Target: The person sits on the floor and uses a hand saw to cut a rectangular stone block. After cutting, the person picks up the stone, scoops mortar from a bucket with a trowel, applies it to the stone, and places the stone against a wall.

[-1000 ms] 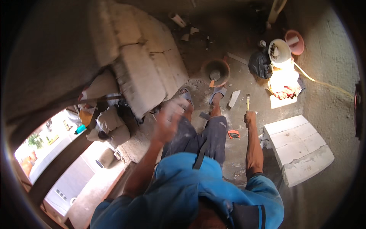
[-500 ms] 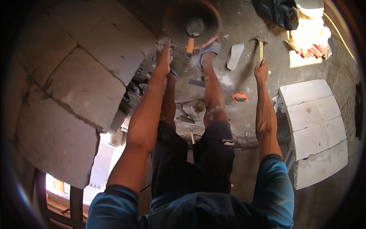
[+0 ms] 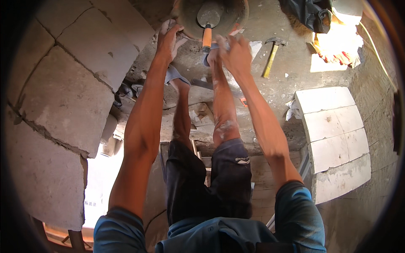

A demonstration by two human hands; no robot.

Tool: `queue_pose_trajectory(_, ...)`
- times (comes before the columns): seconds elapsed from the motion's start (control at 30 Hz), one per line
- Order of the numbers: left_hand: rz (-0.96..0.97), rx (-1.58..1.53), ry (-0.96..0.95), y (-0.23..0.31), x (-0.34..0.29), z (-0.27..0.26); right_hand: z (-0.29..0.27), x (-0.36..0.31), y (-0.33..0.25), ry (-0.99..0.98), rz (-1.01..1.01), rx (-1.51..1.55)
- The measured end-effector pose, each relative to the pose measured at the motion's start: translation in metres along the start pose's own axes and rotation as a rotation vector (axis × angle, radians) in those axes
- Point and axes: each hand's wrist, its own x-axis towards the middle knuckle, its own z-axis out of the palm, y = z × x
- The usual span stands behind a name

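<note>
My left hand [image 3: 168, 40] is raised at the left rim of a round mortar tub [image 3: 240, 23], its dusty fingers apart with nothing clear between them. Near the tub's lower right edge is my right hand [image 3: 237, 57], slightly blurred, fingers spread and empty. Between both hands, a trowel [image 3: 207, 36] with an orange handle rests in the tub, its rounded grey blade inside and the handle over the rim. A claw hammer [image 3: 272, 57] with a yellow handle lies on the floor to the right. My right hand partly covers a white block piece [image 3: 255, 47].
A grey block wall [image 3: 63, 84] fills the left side. White blocks [image 3: 333, 139] stand stacked at right. An orange tape measure [image 3: 244, 102], mostly hidden by my forearm, and a dark flat bar [image 3: 201, 84] lie near my feet. A black plastic bag [image 3: 310, 17] sits far right.
My right hand has let go of the hammer, now lying on the floor, and moved left to the tub. My left hand has shifted slightly up and left in view; my left foot has moved left.
</note>
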Motion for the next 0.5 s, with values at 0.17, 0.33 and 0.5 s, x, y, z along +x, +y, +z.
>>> queue_pose_trajectory(0.17,0.17,-0.126,-0.116,0.012,0.001,0.012,0.054,0.082,-0.006,-0.27,0.193,0.032)
queue_pose_trajectory(0.33,0.124,-0.375,-0.092,-0.02,0.021,0.005,0.012,0.119,-0.012,-0.571,0.321,0.3)
queue_pose_trajectory(0.5,-0.11,-0.241,-0.13,-0.053,0.04,-0.012,-0.037,0.134,0.0,-0.781,0.459,0.471)
